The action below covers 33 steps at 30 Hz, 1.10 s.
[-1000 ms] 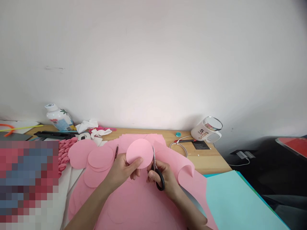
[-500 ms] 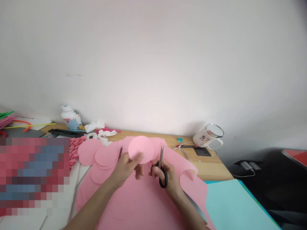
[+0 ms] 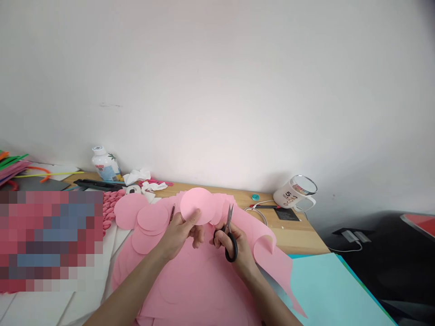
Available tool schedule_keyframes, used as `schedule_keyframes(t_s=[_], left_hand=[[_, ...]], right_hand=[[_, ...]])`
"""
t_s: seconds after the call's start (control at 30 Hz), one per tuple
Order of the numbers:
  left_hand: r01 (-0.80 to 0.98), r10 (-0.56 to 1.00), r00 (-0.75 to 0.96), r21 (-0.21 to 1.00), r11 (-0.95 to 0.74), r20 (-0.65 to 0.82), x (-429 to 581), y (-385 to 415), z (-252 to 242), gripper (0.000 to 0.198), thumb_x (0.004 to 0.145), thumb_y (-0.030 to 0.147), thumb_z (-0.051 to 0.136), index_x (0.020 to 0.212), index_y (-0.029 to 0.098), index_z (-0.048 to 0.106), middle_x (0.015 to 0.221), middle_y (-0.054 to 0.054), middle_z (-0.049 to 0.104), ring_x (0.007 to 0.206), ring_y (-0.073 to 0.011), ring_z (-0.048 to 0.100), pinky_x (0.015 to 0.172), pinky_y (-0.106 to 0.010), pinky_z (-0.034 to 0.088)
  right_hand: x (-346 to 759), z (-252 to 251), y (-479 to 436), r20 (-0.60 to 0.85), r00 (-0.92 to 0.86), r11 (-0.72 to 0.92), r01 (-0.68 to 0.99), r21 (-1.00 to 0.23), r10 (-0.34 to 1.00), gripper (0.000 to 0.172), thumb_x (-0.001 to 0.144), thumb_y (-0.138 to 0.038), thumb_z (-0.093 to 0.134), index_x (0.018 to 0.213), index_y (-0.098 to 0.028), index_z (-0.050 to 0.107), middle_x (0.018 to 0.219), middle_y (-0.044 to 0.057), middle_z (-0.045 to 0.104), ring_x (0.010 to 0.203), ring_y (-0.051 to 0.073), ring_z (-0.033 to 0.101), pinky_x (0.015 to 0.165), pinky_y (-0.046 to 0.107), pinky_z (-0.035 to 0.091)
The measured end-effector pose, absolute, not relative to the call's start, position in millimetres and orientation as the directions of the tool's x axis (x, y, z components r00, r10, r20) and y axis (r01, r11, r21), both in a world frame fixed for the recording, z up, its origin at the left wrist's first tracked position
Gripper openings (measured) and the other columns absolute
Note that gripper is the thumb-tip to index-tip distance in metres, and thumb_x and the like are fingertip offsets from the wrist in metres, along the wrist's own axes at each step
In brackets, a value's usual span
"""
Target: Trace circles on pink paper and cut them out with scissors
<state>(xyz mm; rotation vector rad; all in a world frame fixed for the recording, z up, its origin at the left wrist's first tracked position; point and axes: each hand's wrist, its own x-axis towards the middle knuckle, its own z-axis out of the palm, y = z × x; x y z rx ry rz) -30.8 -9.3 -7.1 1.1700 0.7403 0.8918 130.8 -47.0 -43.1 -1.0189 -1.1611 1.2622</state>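
Between thumb and fingers, my left hand [image 3: 181,232] grips a round pink paper disc [image 3: 198,204] by its lower edge. My right hand [image 3: 234,246] is closed around the black handles of the scissors [image 3: 229,226], whose blades point up and look slightly apart, not touching the disc. Beneath both hands lie large pink sheets [image 3: 204,285]. Several cut pink circles [image 3: 152,217] overlap to the left. A curled pink offcut [image 3: 265,235] lies right of my right hand. Beside my left hand, a dark pencil [image 3: 172,213] rests on the paper.
A white mug [image 3: 294,193] stands at the back right, near a cable [image 3: 260,213] and a teal round item [image 3: 255,197]. Light blue sheets [image 3: 326,285] lie at the right. A white bottle [image 3: 106,164], crumpled tissue [image 3: 136,175] and a black cutter [image 3: 98,184] are at the back left.
The disc and my left hand have shifted slightly up. The scissors have risen a little as well. Items at the left appear slightly further right in the view.
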Motion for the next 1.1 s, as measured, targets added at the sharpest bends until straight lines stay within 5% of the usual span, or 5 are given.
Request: schedule_keyframes(t_s=[0.37, 0.53, 0.77, 0.93, 1.1], left_hand=[[-0.581, 0.927, -0.34, 0.81, -0.074, -0.159, -38, 11, -18, 0.019, 0.077, 0.029, 0.061, 0.069, 0.013, 0.055, 0.062, 0.0, 0.062, 0.043, -0.0091, 0.053, 0.047, -0.024, 0.043], [-0.593, 0.873, -0.446, 0.795, -0.124, -0.196, -45, 19, -21, 0.015, 0.083, 0.031, 0.054, 0.076, 0.018, 0.052, 0.07, 0.002, 0.064, 0.061, -0.0096, 0.063, 0.07, -0.026, 0.051], [-0.453, 0.981, 0.001, 0.874, 0.175, -0.196, -27, 3, -20, 0.019, 0.056, 0.018, 0.077, 0.068, 0.01, 0.064, 0.072, -0.008, 0.068, 0.063, -0.0173, 0.063, 0.054, -0.025, 0.048], [-0.015, 0.848, 0.519, 0.991, 0.133, -0.106, -18, -14, -24, 0.04, 0.059, 0.005, 0.066, 0.097, 0.018, 0.067, 0.088, -0.004, 0.069, 0.068, -0.0148, 0.062, 0.061, -0.025, 0.047], [0.061, 0.876, 0.482, 0.997, -0.038, 0.003, -11, -18, -25, 0.006, 0.066, 0.017, 0.066, 0.06, 0.016, 0.067, 0.062, -0.001, 0.064, 0.063, -0.0153, 0.06, 0.06, -0.024, 0.046]], right_hand=[[130, -46, -47, 0.063, -0.05, 0.055, -0.134, -0.989, 0.997, 0.015, 0.079, -0.029, 0.055, 0.069, -0.018, 0.052, 0.05, -0.005, 0.048, 0.056, 0.014, 0.056, 0.059, 0.027, 0.045], [129, -43, -47, 0.101, -0.073, 0.092, -0.114, -0.989, 0.992, 0.018, 0.078, -0.031, 0.055, 0.065, -0.019, 0.051, 0.05, -0.005, 0.048, 0.051, 0.013, 0.053, 0.059, 0.027, 0.045], [132, -46, -55, 0.13, -0.394, 0.04, -0.229, -0.973, 0.91, 0.024, 0.073, -0.041, 0.065, 0.074, -0.018, 0.056, 0.05, -0.004, 0.052, 0.047, 0.012, 0.052, 0.049, 0.024, 0.042], [137, -40, -62, 0.036, -0.633, -0.072, -0.144, -0.987, 0.773, 0.031, 0.064, -0.045, 0.072, 0.072, -0.016, 0.064, 0.06, 0.001, 0.059, 0.046, 0.011, 0.049, 0.046, 0.023, 0.041], [140, -23, -64, -0.011, -0.808, -0.046, -0.021, -0.999, 0.589, 0.048, 0.055, -0.057, 0.071, 0.078, -0.014, 0.07, 0.058, 0.0, 0.055, 0.051, 0.012, 0.047, 0.055, 0.028, 0.045]])
